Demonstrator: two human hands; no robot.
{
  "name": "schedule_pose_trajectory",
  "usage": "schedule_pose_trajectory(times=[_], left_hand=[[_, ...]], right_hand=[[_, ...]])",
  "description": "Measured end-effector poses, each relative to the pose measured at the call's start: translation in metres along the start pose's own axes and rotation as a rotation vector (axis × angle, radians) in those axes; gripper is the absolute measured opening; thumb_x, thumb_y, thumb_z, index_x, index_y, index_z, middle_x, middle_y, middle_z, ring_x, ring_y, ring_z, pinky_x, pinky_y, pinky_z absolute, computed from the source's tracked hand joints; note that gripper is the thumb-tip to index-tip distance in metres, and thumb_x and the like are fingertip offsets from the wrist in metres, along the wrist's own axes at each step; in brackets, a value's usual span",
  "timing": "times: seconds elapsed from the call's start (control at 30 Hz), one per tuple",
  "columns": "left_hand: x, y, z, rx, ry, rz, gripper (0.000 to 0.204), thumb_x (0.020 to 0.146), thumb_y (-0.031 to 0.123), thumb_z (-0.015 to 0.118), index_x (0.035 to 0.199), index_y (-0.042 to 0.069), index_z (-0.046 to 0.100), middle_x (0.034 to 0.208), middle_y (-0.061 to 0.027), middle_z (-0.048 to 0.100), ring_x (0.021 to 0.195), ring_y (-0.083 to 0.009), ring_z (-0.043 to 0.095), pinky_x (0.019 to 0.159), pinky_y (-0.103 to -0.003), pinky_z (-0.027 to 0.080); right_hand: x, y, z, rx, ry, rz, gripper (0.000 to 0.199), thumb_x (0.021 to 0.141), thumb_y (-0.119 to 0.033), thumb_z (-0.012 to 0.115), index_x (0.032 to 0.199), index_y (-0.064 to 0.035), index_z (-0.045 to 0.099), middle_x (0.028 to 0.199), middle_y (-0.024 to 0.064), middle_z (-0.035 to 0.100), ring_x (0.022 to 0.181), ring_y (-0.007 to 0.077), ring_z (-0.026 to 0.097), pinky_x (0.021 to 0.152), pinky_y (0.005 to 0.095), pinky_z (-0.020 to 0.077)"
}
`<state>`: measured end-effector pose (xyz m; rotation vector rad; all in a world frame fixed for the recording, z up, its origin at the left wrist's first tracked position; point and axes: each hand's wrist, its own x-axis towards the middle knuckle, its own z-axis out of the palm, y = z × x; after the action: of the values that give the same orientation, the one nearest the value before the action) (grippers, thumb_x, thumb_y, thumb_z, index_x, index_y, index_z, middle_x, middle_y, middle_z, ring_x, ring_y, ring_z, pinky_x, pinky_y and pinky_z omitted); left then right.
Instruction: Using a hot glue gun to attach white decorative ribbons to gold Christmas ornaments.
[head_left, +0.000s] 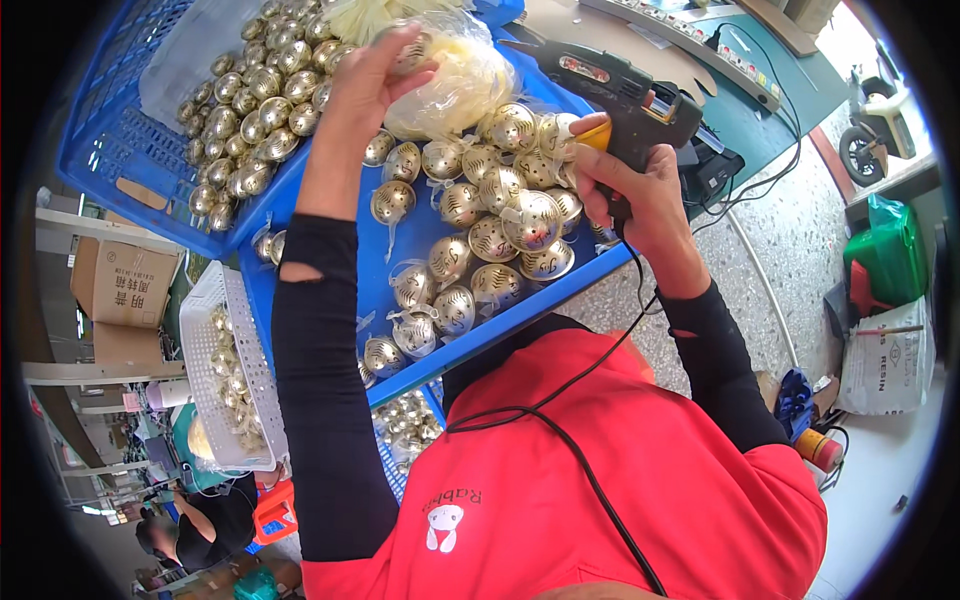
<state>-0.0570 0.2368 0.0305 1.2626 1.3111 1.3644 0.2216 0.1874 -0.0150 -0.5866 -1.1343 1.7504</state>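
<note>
Many gold balls (490,240) are lying in a blue tray (480,346). A lumpy clear bag (460,95) of pale yellow stuff is sitting at the far side, taking up room between the two hands. More balls are piling up in a blue basket (110,130) on the left, and a white basket (208,330) is holding some too. A black cord (590,460) is running from the glue gun (625,90) and crossing the red apron (640,480). A power strip (690,45) is lying beyond the gun.

Dark curly letters are showing on some balls. A brown box (125,280) and a white sack (885,370) are showing print, and the apron is showing a word by a white bunny (444,528).

The right hand (640,190) is gripping the gun above the tray's right edge. Its nose is pointing left and away from the person, and its long body is slanting back to the right. The left hand (375,80) is pinching one small ball (413,52) near the bag.
</note>
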Motion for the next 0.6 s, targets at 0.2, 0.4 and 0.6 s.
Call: schedule_pose_trajectory(times=[0.2, 0.4, 0.6], left_hand=[[-0.041, 0.028, -0.018, -0.511, 0.053, 0.053, 0.037, 0.084, 0.022, 0.062, 0.1, -0.011, 0.055, 0.098, -0.0284, 0.06, 0.092, -0.037, 0.063, 0.076, -0.035, 0.058], [-0.097, 0.04, -0.025, -0.801, -0.083, 0.042, 0.055, 0.086, 0.029, 0.057, 0.107, -0.02, 0.046, 0.104, -0.035, 0.055, 0.101, -0.0442, 0.057, 0.082, -0.042, 0.055], [-0.131, 0.038, -0.029, -1.122, -0.339, 0.013, 0.071, 0.084, 0.034, 0.059, 0.121, -0.019, 0.032, 0.121, -0.0361, 0.042, 0.116, -0.0466, 0.045, 0.092, -0.047, 0.048]], right_hand=[[0.005, -0.004, 0.003, 0.055, -0.036, -0.007, 0.021, 0.083, -0.007, 0.06, 0.103, 0.0002, 0.058, 0.062, 0.0043, 0.054, 0.043, 0.0078, 0.044, 0.038, 0.0207, 0.0303], [0.018, 0.003, 0.034, 0.043, -0.082, -0.072, 0.021, 0.083, -0.007, 0.059, 0.102, 0.0031, 0.057, 0.066, 0.0061, 0.056, 0.044, 0.0076, 0.045, 0.039, 0.0207, 0.0319], [0.027, 0.015, 0.06, 0.117, -0.122, -0.102, 0.027, 0.084, -0.009, 0.06, 0.107, 0.0027, 0.054, 0.081, 0.0143, 0.064, 0.045, 0.0093, 0.046, 0.041, 0.0209, 0.0357]])
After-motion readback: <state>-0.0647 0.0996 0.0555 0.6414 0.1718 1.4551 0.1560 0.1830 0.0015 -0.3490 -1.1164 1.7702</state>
